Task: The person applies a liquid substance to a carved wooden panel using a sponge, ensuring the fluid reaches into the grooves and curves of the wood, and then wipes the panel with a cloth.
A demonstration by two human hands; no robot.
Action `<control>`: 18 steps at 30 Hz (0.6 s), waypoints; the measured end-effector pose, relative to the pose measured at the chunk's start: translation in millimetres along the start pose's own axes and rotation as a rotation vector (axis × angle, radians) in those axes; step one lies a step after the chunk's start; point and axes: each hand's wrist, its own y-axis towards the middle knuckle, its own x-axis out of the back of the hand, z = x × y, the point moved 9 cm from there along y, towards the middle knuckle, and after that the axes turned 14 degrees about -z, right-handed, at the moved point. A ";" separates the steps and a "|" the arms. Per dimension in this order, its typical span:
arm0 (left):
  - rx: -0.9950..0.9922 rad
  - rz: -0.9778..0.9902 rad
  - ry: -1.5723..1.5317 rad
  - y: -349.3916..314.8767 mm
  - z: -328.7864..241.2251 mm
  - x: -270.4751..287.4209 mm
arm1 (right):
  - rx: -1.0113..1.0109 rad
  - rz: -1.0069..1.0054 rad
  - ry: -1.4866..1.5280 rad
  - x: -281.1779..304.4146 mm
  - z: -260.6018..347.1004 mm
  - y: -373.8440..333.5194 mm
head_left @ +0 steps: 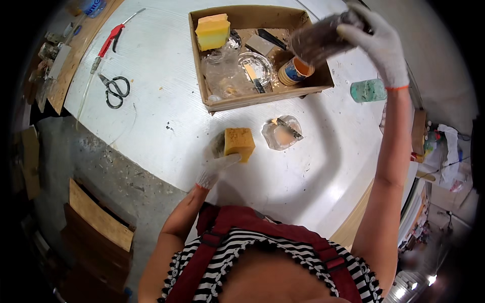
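Note:
My left hand (216, 169), in a white glove, is closed on a yellow sponge block (239, 141) with a brownish, pitted top, held just over the white table. Raised at the far right, my gloved right hand (378, 43) grips a dark brown, bottle-like object (323, 39), lying sideways and smeared by motion. That object hangs over the right end of a cardboard box (268, 103), above an orange-rimmed tub (294, 71). To the right of the sponge lies a clear shallow dish (279, 139) with pale residue and a small blade-like tool (290, 130) across it.
Inside the box are another yellow sponge (212, 33), a crumpled plastic bag (221, 73) and a round dish (256, 65) with a putty knife. Black scissors (116, 92) and a red air blow gun (109, 43) with hose lie left. A green jar (368, 91) lies right.

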 end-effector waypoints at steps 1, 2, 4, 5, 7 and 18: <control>0.006 -0.016 0.026 -8.1 1.6 1.1 | -0.130 -0.013 0.222 5.3 -12.0 6.8; 0.011 -0.030 0.053 -16.5 3.0 1.6 | -0.041 -0.014 0.254 6.1 -13.7 18.5; -0.058 -0.018 0.106 16.0 0.2 7.6 | -0.023 -0.059 0.319 -19.9 -3.6 36.4; -0.089 -0.016 0.142 14.5 4.5 3.7 | -0.002 -0.085 0.290 -41.2 -20.8 45.4; -0.093 -0.041 0.115 15.7 19.3 14.0 | 0.064 0.061 0.112 -87.6 -7.3 47.9; -0.113 -0.048 0.095 15.6 21.9 19.8 | 0.114 -0.053 0.157 -156.1 -41.7 51.9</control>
